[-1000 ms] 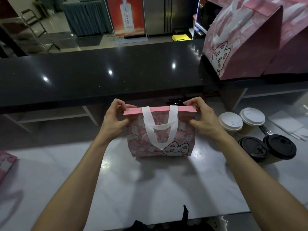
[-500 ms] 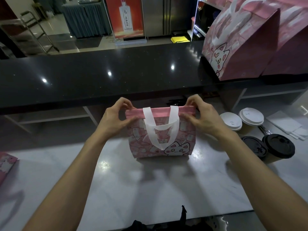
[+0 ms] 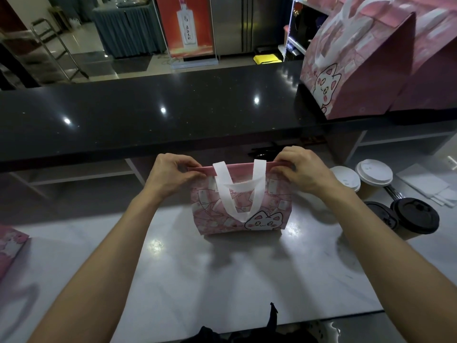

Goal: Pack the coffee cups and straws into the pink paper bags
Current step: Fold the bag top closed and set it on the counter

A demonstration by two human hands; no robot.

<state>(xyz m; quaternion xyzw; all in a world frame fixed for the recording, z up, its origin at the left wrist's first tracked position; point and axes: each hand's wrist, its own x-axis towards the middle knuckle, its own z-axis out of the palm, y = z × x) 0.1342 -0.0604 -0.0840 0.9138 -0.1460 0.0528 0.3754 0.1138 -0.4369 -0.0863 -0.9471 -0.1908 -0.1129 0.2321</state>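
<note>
Pink bag [image 3: 241, 206] upright mid-bench [image 3: 173, 268], both top corners pinched: left hand [image 3: 170, 175] and right hand [image 3: 300, 170], each grip closed on the folded rim. Four lidded cups, white [image 3: 346, 178] and black [image 3: 415, 215], sit just right of the bag, unpacked. Risk: pulling the rim unevenly tips the light bag or creases it; right elbow swing could knock cups.

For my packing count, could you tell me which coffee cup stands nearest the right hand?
The white-lidded paper cup beside the right hand; the other three stand farther right.
</note>
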